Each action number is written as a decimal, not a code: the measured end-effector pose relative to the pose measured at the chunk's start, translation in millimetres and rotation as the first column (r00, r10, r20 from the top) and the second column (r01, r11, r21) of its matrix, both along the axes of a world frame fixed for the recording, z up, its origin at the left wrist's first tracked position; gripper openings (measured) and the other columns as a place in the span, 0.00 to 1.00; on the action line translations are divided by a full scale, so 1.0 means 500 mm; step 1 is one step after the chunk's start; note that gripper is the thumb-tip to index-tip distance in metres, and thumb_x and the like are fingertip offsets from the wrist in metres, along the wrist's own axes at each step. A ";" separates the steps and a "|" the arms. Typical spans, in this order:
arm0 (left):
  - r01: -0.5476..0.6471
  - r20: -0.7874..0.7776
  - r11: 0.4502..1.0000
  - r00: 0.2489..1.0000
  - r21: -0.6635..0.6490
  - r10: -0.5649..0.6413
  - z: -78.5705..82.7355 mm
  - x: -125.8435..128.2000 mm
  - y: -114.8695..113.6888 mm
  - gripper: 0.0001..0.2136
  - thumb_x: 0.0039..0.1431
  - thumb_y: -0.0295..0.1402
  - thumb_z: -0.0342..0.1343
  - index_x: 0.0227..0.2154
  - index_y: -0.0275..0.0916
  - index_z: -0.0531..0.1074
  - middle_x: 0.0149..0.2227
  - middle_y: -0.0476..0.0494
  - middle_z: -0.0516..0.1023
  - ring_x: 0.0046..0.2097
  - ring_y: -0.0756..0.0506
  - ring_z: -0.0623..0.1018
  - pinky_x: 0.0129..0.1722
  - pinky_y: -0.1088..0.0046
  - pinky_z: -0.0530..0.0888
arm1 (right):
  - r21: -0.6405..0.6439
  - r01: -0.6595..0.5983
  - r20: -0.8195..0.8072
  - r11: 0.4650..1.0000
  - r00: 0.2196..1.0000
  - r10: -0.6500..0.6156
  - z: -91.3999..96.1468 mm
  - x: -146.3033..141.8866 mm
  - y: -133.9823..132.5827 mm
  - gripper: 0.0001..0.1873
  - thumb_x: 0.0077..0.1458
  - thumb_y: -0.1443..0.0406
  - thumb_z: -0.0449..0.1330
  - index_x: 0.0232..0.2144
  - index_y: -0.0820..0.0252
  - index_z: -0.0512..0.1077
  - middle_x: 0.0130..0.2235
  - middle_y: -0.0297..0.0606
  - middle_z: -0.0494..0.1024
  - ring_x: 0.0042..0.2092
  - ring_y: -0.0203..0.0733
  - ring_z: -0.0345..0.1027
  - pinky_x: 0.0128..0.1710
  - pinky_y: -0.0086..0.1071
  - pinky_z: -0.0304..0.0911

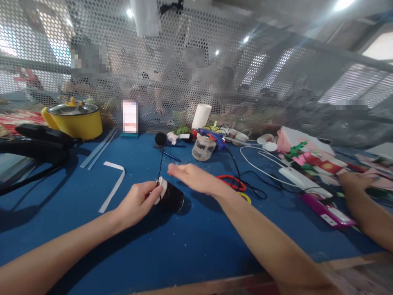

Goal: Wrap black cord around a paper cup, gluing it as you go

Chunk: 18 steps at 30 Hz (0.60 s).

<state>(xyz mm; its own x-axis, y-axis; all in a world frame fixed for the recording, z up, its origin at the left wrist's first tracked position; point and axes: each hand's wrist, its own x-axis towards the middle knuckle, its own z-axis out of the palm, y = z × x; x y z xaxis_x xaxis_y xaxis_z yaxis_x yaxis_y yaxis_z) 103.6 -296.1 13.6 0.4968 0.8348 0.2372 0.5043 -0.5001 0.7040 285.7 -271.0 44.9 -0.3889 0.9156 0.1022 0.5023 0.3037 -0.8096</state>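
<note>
My left hand (139,200) grips the white rim of a black cup (172,196), which lies tilted on its side above the blue table with its base to the right. A thin black strand (161,164) runs up from the rim toward a round black ball (160,139); whether the two are joined I cannot tell. Just right of the cup, my right hand (195,177) hovers with fingers stretched out and nothing visible in it. Its fingertips are slightly blurred. The inside of the cup is hidden from me.
Behind stand a yellow pot (82,125), a lit phone (130,116), a clear jar (203,148) and a blue glue gun (213,137). A white strip (113,188) lies left. Cables, a power strip (303,182) and a co-worker's hand (353,182) are right.
</note>
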 end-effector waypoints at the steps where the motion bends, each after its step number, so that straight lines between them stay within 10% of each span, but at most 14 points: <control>1: 0.005 0.005 1.000 1.000 0.012 -0.005 -0.001 0.000 0.000 0.15 0.57 0.33 0.38 0.16 0.37 0.54 0.18 0.55 0.56 0.22 0.54 0.58 0.22 0.78 0.56 | -0.138 -0.080 -0.057 0.987 0.996 0.073 -0.013 -0.023 0.003 0.26 0.50 0.47 0.47 0.21 0.61 0.71 0.24 0.36 0.74 0.29 0.37 0.67 0.29 0.30 0.60; 4: 0.001 0.027 0.999 1.000 0.042 -0.002 -0.002 0.001 -0.001 0.15 0.57 0.33 0.39 0.15 0.38 0.52 0.17 0.55 0.56 0.21 0.55 0.57 0.21 0.79 0.56 | -0.360 -0.199 -0.304 0.912 0.949 0.087 -0.035 -0.061 0.011 0.20 0.49 0.51 0.52 0.27 0.62 0.71 0.25 0.34 0.74 0.27 0.33 0.66 0.29 0.28 0.61; 8: 0.011 0.009 0.999 1.000 0.032 -0.012 -0.001 -0.001 0.002 0.15 0.57 0.33 0.39 0.16 0.37 0.55 0.18 0.54 0.58 0.21 0.54 0.59 0.22 0.79 0.58 | -0.239 -0.152 -0.505 0.959 0.863 0.010 -0.031 -0.056 0.007 0.08 0.44 0.62 0.60 0.23 0.63 0.71 0.34 0.35 0.73 0.32 0.31 0.66 0.34 0.27 0.60; 18: -0.005 -0.027 0.991 1.000 -0.135 0.001 0.009 -0.003 0.010 0.15 0.57 0.37 0.38 0.23 0.35 0.65 0.22 0.51 0.65 0.26 0.52 0.64 0.25 0.78 0.62 | 0.011 0.028 -0.326 1.000 0.945 -0.023 -0.014 -0.024 -0.004 0.09 0.47 0.61 0.56 0.23 0.62 0.68 0.25 0.31 0.71 0.29 0.32 0.63 0.33 0.28 0.59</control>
